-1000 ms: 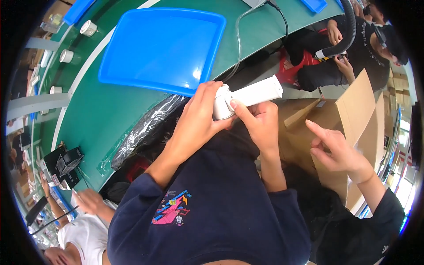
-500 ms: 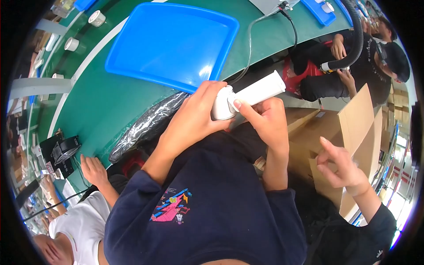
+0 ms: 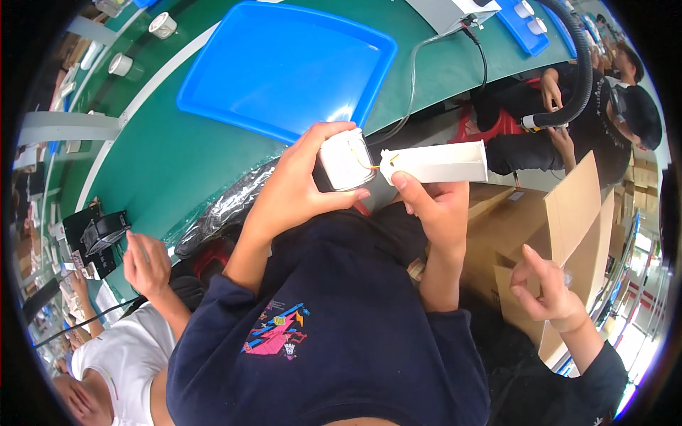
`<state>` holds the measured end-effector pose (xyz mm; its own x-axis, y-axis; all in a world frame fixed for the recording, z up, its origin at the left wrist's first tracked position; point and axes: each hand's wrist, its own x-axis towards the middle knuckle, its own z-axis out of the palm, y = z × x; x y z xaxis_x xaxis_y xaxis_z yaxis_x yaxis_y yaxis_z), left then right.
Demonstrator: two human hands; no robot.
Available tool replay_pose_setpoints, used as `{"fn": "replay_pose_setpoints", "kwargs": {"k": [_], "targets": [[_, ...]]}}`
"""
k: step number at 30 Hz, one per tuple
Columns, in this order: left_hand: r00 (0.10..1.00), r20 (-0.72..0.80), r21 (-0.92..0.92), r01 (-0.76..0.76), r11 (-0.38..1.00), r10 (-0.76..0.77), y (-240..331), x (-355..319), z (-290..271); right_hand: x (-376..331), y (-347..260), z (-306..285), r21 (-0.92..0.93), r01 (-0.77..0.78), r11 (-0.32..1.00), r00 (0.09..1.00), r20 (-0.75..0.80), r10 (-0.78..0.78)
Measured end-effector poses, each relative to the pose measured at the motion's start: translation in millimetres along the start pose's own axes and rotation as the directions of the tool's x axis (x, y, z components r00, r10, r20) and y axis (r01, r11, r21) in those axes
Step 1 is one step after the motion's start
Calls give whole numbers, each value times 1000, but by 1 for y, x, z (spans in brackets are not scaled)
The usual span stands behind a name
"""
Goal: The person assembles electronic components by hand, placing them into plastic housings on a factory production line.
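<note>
Two hands meet mid-frame: the left hand (image 3: 298, 188) grips a white cylindrical part (image 3: 344, 160), the right hand (image 3: 433, 209) holds a long white box (image 3: 437, 163) beside it.

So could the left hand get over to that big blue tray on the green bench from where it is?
Probably yes. The blue tray lies just beyond the left hand on the green bench, with nothing between them. But that hand is busy gripping a small white part, so it would have to put that down first.
</note>
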<state>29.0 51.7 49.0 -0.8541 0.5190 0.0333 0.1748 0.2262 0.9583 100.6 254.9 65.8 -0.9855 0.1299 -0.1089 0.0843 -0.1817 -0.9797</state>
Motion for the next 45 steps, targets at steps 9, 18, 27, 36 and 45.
{"fn": "replay_pose_setpoints", "kwargs": {"k": [9, 18, 27, 36, 45], "targets": [[999, -45, 43, 6, 999, -4, -7, -2, 5, 0, 5, -1, -72, -2, 997, 1000, 4, 2], [1000, 21, 49, 2, 999, -3, -1, -5, -3, -1, 8, 5, -15, 46, 999, 998, -41, -46], [1000, -10, 45, -17, 999, 18, -7, -13, 1, 0, 23, -1, 122, -28, 992, 994, -100, 40], [991, -100, -143, 73, 987, -88, 16, -9, -2, 12, 14, 23, -147, 7, 989, 984, -174, -32], [941, -242, -469, 100, 878, -237, 6, -20, -12, 44, 19, 53, 282, -148, 948, 989, 44, 142]]}}
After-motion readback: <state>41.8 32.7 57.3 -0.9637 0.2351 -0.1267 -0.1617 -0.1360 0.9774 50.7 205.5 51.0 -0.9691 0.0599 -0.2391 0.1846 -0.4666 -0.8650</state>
